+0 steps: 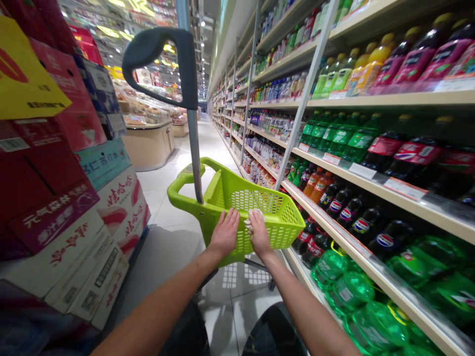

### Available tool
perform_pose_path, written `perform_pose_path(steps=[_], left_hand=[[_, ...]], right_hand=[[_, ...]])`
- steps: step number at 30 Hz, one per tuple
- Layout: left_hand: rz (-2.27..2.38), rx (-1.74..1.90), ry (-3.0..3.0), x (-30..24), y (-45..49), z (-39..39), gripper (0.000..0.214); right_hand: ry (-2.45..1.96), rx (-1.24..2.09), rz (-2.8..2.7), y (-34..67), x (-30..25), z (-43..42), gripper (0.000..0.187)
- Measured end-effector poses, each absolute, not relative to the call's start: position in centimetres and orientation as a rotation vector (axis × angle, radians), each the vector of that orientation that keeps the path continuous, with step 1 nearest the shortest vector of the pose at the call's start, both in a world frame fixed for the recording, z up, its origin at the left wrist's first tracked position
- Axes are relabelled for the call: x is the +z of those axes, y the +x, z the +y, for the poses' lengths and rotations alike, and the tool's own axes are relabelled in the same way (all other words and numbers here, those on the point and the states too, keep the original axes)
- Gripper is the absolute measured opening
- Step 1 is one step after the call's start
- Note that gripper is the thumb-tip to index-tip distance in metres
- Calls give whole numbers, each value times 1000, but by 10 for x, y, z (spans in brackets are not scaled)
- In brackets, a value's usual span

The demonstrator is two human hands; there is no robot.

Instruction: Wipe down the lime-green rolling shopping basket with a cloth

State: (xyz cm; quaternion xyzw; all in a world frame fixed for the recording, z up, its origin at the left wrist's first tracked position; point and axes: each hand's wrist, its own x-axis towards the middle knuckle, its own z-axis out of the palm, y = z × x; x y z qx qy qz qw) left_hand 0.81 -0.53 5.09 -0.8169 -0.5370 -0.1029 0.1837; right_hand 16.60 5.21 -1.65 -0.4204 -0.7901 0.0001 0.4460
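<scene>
A lime-green plastic shopping basket point(274, 232) on wheels stands in the aisle in front of me, tilted slightly. Its grey pull handle point(163, 54) rises on a metal pole point(196, 158). My left hand point(224, 233) lies over the basket's near rim with the fingers together and curled on the edge. Right beside it, my right hand point(259, 236) grips the same rim. A small white thing point(256, 214) shows at its fingertips, and I cannot make out what it is. The basket looks empty inside.
Shelves of soft-drink bottles point(356, 212) run along the right, with green bottles point(356, 291) low down near my right arm. Stacked red and white cartons point(74, 217) stand close on the left. The tiled aisle point(208, 143) stretches ahead, and a display counter point(148, 141) stands at the left.
</scene>
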Motion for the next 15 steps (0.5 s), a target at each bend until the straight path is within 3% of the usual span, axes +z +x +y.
perform_pose_path(steps=[4,10,15], left_hand=[[-1447,-443,-2275,69,-29,-13,57],[-1725,-676,-1817,101,-109,-15,48],[-1739,-659,-1886,109,-108,2,35]], right_hand=[[-1020,12,-1964,171,-17,54,66],[-1155,-11,-1841,217,-24,81,58],[-1070,131,-1857,141,7,83,59]])
